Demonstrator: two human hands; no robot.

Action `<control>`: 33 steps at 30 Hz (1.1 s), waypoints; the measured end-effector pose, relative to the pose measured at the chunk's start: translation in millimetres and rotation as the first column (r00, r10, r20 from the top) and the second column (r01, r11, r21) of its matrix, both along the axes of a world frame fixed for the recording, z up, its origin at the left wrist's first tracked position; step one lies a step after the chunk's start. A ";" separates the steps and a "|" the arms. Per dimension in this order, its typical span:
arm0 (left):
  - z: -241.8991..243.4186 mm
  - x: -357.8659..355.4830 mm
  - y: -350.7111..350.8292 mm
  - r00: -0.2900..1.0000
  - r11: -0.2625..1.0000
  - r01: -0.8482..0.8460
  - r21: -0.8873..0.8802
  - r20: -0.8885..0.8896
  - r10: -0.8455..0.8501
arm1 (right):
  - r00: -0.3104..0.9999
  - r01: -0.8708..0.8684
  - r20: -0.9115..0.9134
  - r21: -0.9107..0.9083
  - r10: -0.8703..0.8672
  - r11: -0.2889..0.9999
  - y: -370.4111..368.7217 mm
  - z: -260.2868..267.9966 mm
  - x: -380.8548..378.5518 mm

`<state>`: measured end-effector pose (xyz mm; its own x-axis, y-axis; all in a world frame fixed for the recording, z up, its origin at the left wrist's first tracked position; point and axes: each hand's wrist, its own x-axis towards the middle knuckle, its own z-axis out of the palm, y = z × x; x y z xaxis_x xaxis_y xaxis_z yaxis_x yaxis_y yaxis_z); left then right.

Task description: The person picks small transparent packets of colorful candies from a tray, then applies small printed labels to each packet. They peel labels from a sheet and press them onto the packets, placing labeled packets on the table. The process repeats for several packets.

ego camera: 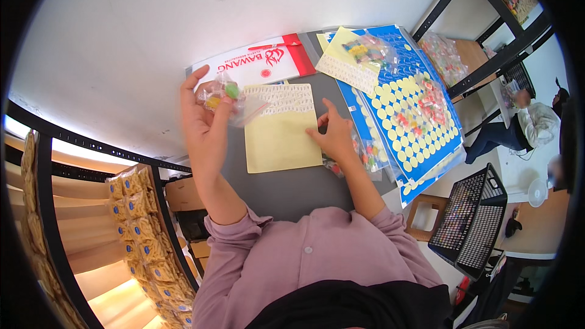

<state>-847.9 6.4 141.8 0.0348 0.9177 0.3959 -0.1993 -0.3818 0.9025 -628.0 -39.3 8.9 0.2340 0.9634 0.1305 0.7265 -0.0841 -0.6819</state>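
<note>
My left hand (208, 114) holds a small clear zip bag (249, 112) with green and yellow pieces inside, over the left edge of a yellow sticker sheet (283, 141). Rows of small printed labels cover the sheet's far part; the rest is bare backing. At the sheet's right edge is my right hand (333, 132), thumb and forefinger apart, holding nothing. Behind the sheet lies a white and red plastic pack (247, 61) with a red pen-like tool (274, 45) on it. A second label sheet (349, 71) lies at the back right, partly under a bag of colourful pieces (365, 52).
Blue sheets with round yellow stickers (397, 123) cover the table's right side, with bags of red pieces (432, 103) on top. A black plastic basket (470, 219) stands at the lower right. Snack packs (141, 228) hang at the left. Another person (525, 123) sits at the far right.
</note>
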 end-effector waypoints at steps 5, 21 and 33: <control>-12.6 -5.6 10.7 0.980 0.992 0.054 -0.114 -0.183 -0.074 | 0.530 -0.021 -0.830 0.191 0.173 0.981 1.0 16.1 7.9; -28.4 18.7 9.0 0.764 0.748 0.635 -0.195 0.019 -0.644 | 0.140 0.105 -0.821 0.568 0.553 0.816 -43.6 93.4 42.0; -17.1 51.3 -15.7 0.860 0.843 0.510 -0.171 0.096 -0.500 | 0.996 0.079 -0.028 0.737 -0.086 0.671 -43.9 119.2 51.8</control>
